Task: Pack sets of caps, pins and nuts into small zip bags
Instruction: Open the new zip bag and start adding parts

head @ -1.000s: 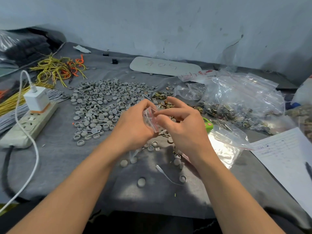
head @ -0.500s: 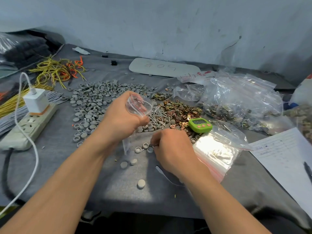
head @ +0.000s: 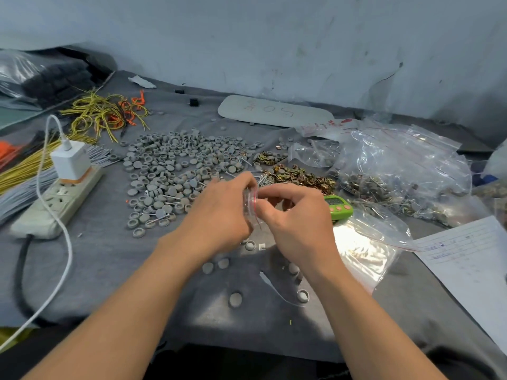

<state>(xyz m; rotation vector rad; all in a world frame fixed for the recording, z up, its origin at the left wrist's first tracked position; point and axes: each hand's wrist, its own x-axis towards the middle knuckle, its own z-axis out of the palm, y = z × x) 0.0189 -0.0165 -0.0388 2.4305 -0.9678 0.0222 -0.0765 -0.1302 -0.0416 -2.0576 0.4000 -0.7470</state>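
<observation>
The left hand [head: 219, 212] and right hand [head: 295, 218], fingers curled, pinch the small clear red-striped zip bag [head: 251, 205] between them above the grey cloth table [head: 104, 259], near the heap of round grey caps [head: 175, 165].

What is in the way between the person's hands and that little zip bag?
Nothing visible. The left hand and the right hand both pinch the small zip bag near its red-striped top, holding it up between them with no other object in between.

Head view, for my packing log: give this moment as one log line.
left hand: holds zip bag | right hand: pinches bag mouth | caps: piled on cloth behind hands | timer: right of hands
</observation>
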